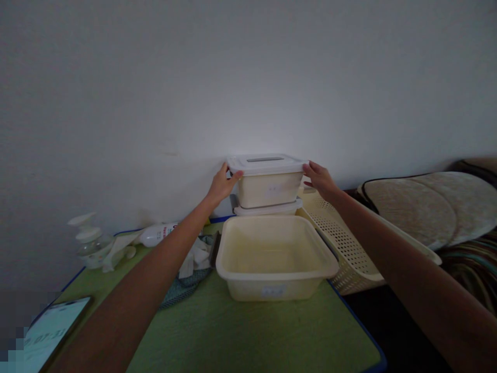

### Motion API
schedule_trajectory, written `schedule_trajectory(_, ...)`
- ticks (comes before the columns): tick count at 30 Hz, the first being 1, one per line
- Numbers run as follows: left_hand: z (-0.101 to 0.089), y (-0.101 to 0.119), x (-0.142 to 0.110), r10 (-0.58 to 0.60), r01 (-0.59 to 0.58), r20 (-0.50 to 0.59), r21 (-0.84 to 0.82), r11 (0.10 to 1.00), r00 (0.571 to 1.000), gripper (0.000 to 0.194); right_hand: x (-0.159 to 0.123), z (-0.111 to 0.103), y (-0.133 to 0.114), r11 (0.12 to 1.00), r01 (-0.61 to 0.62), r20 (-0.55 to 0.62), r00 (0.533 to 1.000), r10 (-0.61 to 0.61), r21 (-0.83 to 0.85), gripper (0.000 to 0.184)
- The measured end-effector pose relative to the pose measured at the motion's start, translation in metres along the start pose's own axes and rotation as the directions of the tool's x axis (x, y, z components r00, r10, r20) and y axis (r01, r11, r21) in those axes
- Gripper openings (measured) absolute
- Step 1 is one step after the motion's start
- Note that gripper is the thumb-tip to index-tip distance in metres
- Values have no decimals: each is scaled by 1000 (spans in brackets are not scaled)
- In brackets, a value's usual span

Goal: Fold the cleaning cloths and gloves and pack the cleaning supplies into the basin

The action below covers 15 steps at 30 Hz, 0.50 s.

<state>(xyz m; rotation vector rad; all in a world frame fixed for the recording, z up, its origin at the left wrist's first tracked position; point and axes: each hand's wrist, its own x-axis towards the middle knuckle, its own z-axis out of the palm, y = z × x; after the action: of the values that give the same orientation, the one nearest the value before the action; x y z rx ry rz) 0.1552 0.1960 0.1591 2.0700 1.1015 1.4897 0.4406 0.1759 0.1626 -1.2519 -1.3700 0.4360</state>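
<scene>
Left hand (pixel 221 187) and right hand (pixel 323 181) pinch the lid (pixel 267 166) at opposite ends, long axis spanning them, behind the tub (pixel 248 289).

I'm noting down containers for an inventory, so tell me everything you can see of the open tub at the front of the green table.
The open tub is cream, rectangular with rounded corners, and looks like plastic. It has a broad rolled rim, a pale label with unreadable marks on its front wall, and dark grey handles at its sides. It stands upright on the green table, lidless, with nothing visible inside. The lidded boxes are stacked behind it. Neither hand touches it.
</scene>
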Motion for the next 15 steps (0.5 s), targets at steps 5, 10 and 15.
schedule_trajectory(5, 3, 2, -2, -24, 23, -40, -27, 999, 999, 35, -1, 3, -3, 999, -13, -26, 1000, 12, -34, 26)
schedule_trajectory(10, 6, 3, 0, -72, 69, -47, -66, 995, 996, 39, -3, 3, -5, 998, -10, -38, 999, 8, -66, 23)
schedule_trajectory(15, 5, 9, -2, -129, 130, 16, -114, 985, 991, 35, -2, 3, -3, 995, 6, -43, 999, -10, -96, 25)
